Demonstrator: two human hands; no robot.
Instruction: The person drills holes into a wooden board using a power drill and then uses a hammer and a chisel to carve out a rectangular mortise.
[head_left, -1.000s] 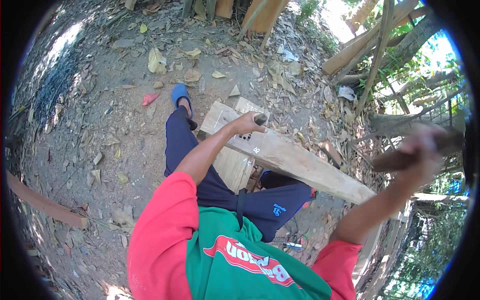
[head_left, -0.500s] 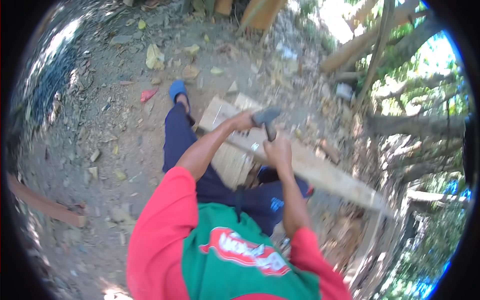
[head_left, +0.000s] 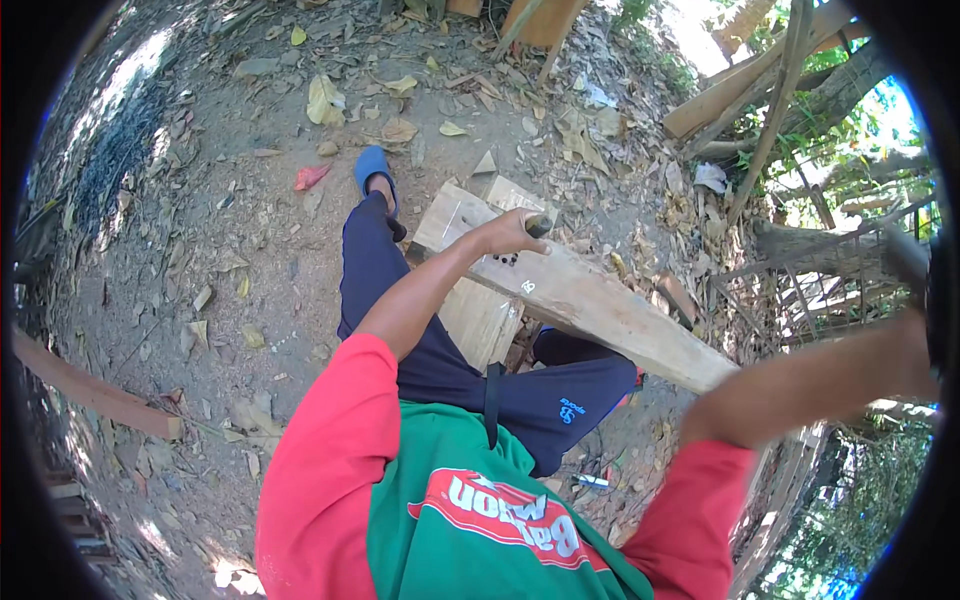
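Note:
My left hand (head_left: 508, 236) rests on a long pale wooden plank (head_left: 610, 312) and is shut on a short dark tool (head_left: 538, 224) that stands on the wood. The plank lies slanted over a flat wooden block (head_left: 478, 312) between my legs. My right arm reaches out to the far right rim, where my right hand (head_left: 905, 345) is blurred and raised high, well away from the plank. A dark blurred wooden club (head_left: 903, 258) sticks up from it.
My left foot wears a blue sandal (head_left: 372, 166) on bare dirt strewn with dry leaves. A reddish board (head_left: 95, 392) lies at the left. Stacked logs and poles (head_left: 760, 80) and a wire fence (head_left: 810, 290) crowd the right side.
My right hand came down with the club onto the tool in my left hand half a second ago, and has swung back up to the far right. My left hand has stayed on the plank.

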